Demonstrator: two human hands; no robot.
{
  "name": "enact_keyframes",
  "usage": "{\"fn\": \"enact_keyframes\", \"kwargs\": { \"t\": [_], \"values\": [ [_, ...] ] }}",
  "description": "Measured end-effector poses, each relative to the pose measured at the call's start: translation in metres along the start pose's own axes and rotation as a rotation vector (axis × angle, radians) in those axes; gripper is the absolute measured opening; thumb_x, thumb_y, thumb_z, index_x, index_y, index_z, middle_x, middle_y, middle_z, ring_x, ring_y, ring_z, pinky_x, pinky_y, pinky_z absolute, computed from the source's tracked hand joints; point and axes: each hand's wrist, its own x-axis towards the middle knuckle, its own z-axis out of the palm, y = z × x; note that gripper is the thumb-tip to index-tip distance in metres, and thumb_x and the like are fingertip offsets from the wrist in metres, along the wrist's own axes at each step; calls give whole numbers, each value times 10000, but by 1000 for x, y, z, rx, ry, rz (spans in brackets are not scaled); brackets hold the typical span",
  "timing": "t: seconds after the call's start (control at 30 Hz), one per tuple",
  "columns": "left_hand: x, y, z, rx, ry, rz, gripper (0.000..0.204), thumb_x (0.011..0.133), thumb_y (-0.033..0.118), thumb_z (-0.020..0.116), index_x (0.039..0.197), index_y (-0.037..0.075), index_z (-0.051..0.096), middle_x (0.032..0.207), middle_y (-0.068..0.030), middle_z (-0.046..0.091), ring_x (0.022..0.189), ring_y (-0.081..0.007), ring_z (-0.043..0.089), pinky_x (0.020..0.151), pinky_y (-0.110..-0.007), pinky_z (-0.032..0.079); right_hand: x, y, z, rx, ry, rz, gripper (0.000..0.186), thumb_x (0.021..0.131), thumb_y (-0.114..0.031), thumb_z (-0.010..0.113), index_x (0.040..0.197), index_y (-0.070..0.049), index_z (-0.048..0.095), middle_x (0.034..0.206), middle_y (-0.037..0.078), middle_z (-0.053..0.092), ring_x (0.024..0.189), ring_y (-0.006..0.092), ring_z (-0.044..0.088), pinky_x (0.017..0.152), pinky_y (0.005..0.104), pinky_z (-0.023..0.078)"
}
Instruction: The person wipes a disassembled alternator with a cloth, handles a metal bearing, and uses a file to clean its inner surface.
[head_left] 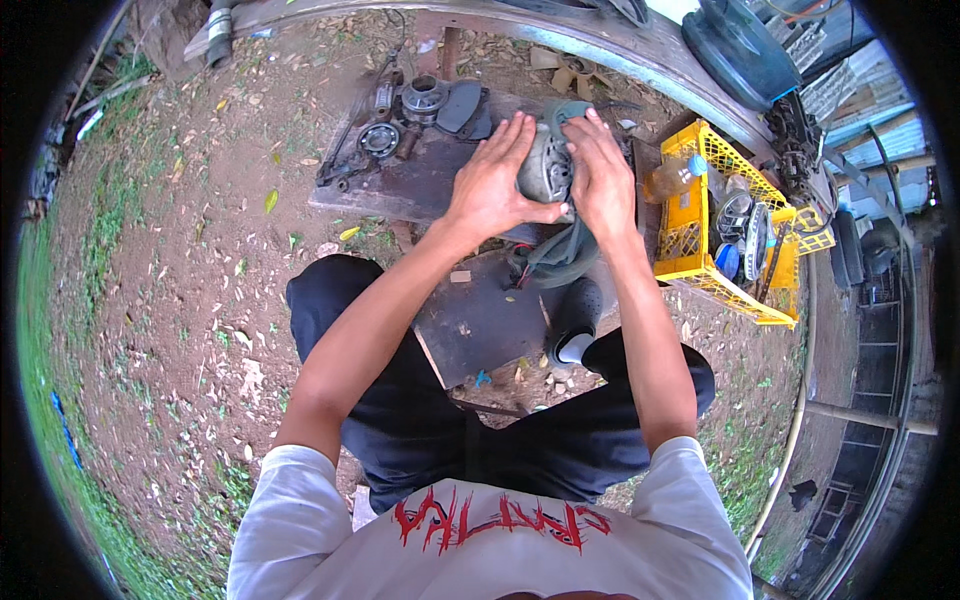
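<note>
I have a rounded grey metal housing (543,172) at the right part of the bench (350,192), between the left hand (490,178) and the right hand (603,182). Each grip is part-closed, fingers laid along its side, so the two hold it together; whether it rests on the wood I can't tell. I'd judge the work midway: a bearing (378,140), a ring-shaped part (425,97) and a dark plate (463,106) lie apart from the housing. I can't tell which of them belong to it, or what's finished inside.
</note>
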Motion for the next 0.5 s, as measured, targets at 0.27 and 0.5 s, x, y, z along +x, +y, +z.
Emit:
{"fn": "enact_keyframes", "kwargs": {
  "t": [0.27, 0.5],
  "values": [
    [-32, 9, -19, 66, 36, -132, 873, 711, 502, 785, 1320, -53, 496, 1279, -209, 578, 1095, -327, 615, 927, -381, 499, 8, 0, 11, 15, 169, 247, 224, 913, -21, 537, 1121, -20, 621, 1156, 176, 637, 1141, 350, 584, 927, 411, 491],
    [-35, -28, -16, -331, -80, -379, 864, 702, 498, 804, 1255, -108, 535, 967, -267, 680, 781, -202, 685, 718, -329, 525, 42, 32, 2, 165, 434, 622, 340, 970, -254, 521, 1112, 42, 609, 1024, 274, 653, 975, 373, 641, 861, 417, 482]
  ]
}}
